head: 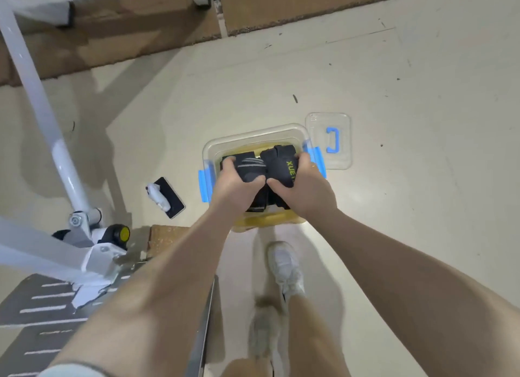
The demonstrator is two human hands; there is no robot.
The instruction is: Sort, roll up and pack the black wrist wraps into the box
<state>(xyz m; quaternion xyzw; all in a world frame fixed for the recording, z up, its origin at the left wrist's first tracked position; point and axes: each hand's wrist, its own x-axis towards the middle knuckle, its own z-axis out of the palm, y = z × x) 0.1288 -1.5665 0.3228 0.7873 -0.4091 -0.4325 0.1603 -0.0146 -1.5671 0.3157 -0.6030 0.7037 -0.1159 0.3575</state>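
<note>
Both hands reach down over the clear plastic box (254, 136) with blue clips, which stands on the floor. The left hand (235, 183) grips a rolled black wrist wrap with grey stripes (251, 168). The right hand (302, 186) grips another rolled wrap with green letters (281, 167). The two rolls touch each other above the box. The lid with blue handle (329, 140) lies just beside the box.

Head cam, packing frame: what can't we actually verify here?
- How many wraps are in the clear box: both hands cover its middle.
- Full green lettering on the wrap in the right hand: fingers cut it off.
- Near wall of the box: hidden behind the forearms.
- Whether the wrap in the left hand is fully rolled: its lower end is covered.
- White item on the phone: too small to identify.
</note>
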